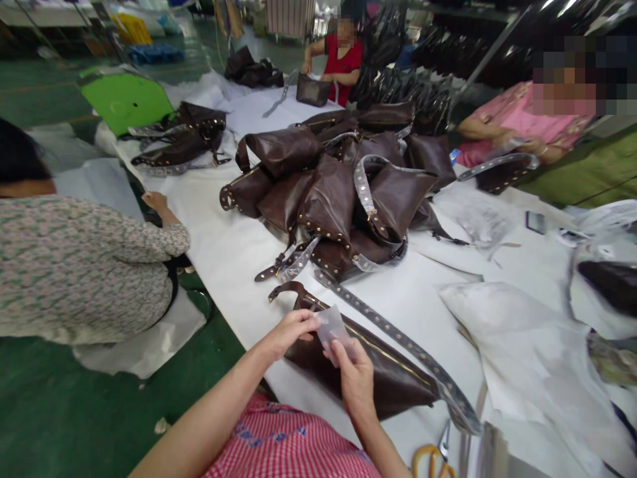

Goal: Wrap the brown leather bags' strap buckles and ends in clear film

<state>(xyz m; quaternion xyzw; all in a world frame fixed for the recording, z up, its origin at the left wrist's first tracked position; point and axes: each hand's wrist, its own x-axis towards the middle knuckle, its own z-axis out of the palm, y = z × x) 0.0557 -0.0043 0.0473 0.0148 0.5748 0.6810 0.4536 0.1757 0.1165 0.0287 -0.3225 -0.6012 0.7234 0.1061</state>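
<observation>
My left hand (291,330) and my right hand (354,375) both pinch a small clear plastic piece (332,326), held just above a dark brown leather handbag (378,375) that lies flat on the white-covered table (233,259) in front of me. A studded strap wrapped in clear plastic (398,338) runs from the bag toward the right. Fingers of both hands are closed on the plastic piece.
A pile of brown handbags (338,186) sits mid-table, more bags (184,136) at the far left. White wrapping paper (527,352) lies right. Yellow-handled scissors (432,459) lie near my right elbow. Three other people work around the table: left, far end, right.
</observation>
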